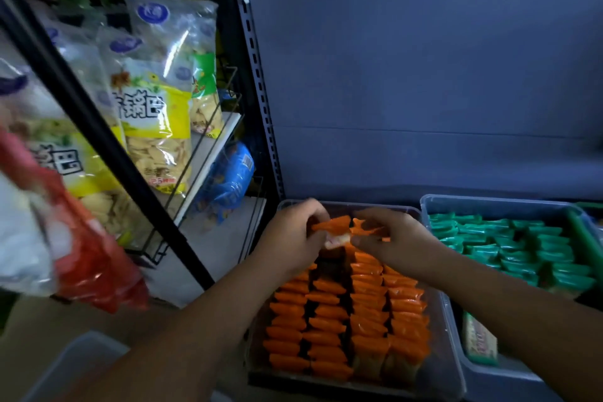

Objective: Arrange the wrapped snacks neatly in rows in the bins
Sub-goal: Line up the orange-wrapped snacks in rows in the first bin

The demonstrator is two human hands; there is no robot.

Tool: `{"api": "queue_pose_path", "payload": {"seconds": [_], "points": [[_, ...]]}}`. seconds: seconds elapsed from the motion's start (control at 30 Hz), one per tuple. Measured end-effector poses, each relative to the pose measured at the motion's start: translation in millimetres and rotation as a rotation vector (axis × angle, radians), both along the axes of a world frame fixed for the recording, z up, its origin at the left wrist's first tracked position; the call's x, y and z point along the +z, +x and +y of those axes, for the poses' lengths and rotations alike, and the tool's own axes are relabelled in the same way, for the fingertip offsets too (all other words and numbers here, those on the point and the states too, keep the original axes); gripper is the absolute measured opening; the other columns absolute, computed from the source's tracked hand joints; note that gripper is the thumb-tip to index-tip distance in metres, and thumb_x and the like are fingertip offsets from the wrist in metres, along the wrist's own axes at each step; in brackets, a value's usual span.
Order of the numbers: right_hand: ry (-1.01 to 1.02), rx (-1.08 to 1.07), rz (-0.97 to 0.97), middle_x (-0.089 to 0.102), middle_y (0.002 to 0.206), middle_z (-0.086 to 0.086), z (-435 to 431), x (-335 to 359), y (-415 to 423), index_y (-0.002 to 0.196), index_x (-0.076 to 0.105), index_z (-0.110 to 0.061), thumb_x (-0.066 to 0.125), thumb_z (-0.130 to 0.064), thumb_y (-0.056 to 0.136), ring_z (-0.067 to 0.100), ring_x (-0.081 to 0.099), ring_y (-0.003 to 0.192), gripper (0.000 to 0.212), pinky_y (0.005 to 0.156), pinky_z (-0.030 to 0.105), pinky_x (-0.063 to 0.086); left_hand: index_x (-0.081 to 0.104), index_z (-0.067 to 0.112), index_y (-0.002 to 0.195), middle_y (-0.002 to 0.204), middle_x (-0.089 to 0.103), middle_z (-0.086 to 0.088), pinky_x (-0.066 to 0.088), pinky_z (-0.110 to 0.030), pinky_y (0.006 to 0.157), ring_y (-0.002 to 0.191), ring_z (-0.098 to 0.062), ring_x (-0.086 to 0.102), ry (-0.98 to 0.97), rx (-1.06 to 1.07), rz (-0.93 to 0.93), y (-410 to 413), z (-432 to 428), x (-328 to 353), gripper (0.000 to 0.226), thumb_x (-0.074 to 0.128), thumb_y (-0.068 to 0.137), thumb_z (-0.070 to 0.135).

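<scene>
Arms stretched forward, left hand and right hand both pinching orange snacks over four neat rows.

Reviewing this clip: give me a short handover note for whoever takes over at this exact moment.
Left hand pinches an orange wrapped snack over the far end of the clear plastic bin.
Right hand pinches a second orange snack beside it.
Done: four rows of orange snacks fill most of that bin.
Left: seat both held snacks at the far end; the green wrapped snacks in the grey bin look looser, probably need tidying.
</scene>
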State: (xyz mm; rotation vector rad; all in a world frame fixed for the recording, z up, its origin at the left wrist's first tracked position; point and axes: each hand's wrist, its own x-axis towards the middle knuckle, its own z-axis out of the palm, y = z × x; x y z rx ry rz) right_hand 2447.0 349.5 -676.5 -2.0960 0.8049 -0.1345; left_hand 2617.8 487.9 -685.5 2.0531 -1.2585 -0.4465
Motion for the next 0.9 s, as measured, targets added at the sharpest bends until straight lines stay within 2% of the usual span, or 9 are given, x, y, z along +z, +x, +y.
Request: {"api": "queue_pose_path", "payload": {"seconds": [0.07,0.17,0.27,0.4,0.5,0.6,0.67,0.8,0.9], "points": [[0.032,0.066,-0.089,0.072,0.096,-0.015,12,18,-2,0.105,0.071,-0.04,0.073,-0.037,0.093,0.0,0.066,0.089,0.013,0.075,0.014,0.05,0.065,0.032,0.093,0.087,0.069,0.012,0.056,-0.033,0.073,0.083,-0.003,0.065,-0.068,0.008,0.107,-14,17,22,0.016,0.074,0.089,0.021],[0.055,0.054,-0.184,0.076,0.091,-0.003,28,42,-6,0.098,0.077,-0.03,0.072,-0.027,0.095,0.014,0.07,0.086,0.007,0.081,0.034,0.057,0.067,0.034,0.098,0.092,0.072,0.011,0.058,-0.032,0.081,0.088,-0.003,0.068,-0.16,0.047,0.253,-36,38,48,0.013,0.074,0.092,0.024],[0.04,0.113,-0.164,0.074,0.088,-0.009,43,68,-16,0.097,0.075,-0.037,0.068,-0.027,0.098,0.008,0.068,0.081,0.012,0.076,0.031,0.055,0.073,0.028,0.105,0.095,0.075,0.009,0.057,-0.026,0.081,0.089,-0.002,0.07,-0.244,0.12,0.413,-54,57,67,0.01,0.073,0.095,0.028],[0.035,0.016,-0.209,0.076,0.088,-0.006,67,91,-37,0.096,0.075,-0.033,0.069,-0.034,0.096,0.013,0.071,0.084,0.006,0.077,0.031,0.056,0.074,0.024,0.095,0.09,0.075,0.002,0.061,-0.038,0.078,0.084,-0.016,0.073,-0.277,0.114,0.543,-70,70,84,0.005,0.073,0.095,0.019],[0.072,-0.123,-0.23,0.075,0.082,0.001,80,96,-50,0.091,0.075,-0.026,0.07,-0.033,0.096,0.015,0.066,0.073,0.01,0.069,0.034,0.054,0.073,0.021,0.094,0.089,0.074,-0.003,0.062,-0.043,0.078,0.085,-0.024,0.072,-0.319,0.067,0.558,-78,68,90,0.009,0.072,0.095,0.012],[0.202,-0.218,-0.3,0.077,0.087,0.008,84,96,-54,0.092,0.075,-0.02,0.068,-0.03,0.097,0.029,0.071,0.081,0.013,0.078,0.05,0.059,0.071,0.026,0.105,0.096,0.075,0.002,0.061,-0.03,0.08,0.089,-0.013,0.073,-0.37,0.111,0.578,-80,66,87,0.018,0.077,0.091,0.017],[0.28,-0.31,-0.38,0.077,0.09,0.012,81,95,-54,0.095,0.075,-0.015,0.067,-0.022,0.098,0.038,0.074,0.089,0.011,0.083,0.057,0.06,0.069,0.028,0.112,0.102,0.074,0.003,0.061,-0.031,0.084,0.094,-0.012,0.072,-0.3,0.07,0.603,-79,66,76,0.03,0.083,0.087,0.021],[0.393,-0.391,-0.447,0.076,0.095,0.021,63,102,-47,0.105,0.069,-0.007,0.063,-0.016,0.101,0.03,0.075,0.078,0.011,0.072,0.047,0.064,0.07,0.034,0.115,0.103,0.075,0.008,0.061,-0.03,0.084,0.092,-0.007,0.071,-0.134,-0.04,0.535,-84,59,63,0.04,0.086,0.081,0.02],[0.471,-0.397,-0.434,0.074,0.099,0.023,46,99,-42,0.111,0.065,-0.007,0.063,-0.018,0.101,0.029,0.073,0.076,0.016,0.073,0.051,0.062,0.071,0.037,0.108,0.097,0.074,0.008,0.061,-0.032,0.081,0.087,-0.009,0.07,-0.167,-0.005,0.525,-86,48,59,0.034,0.083,0.083,0.019]]}}
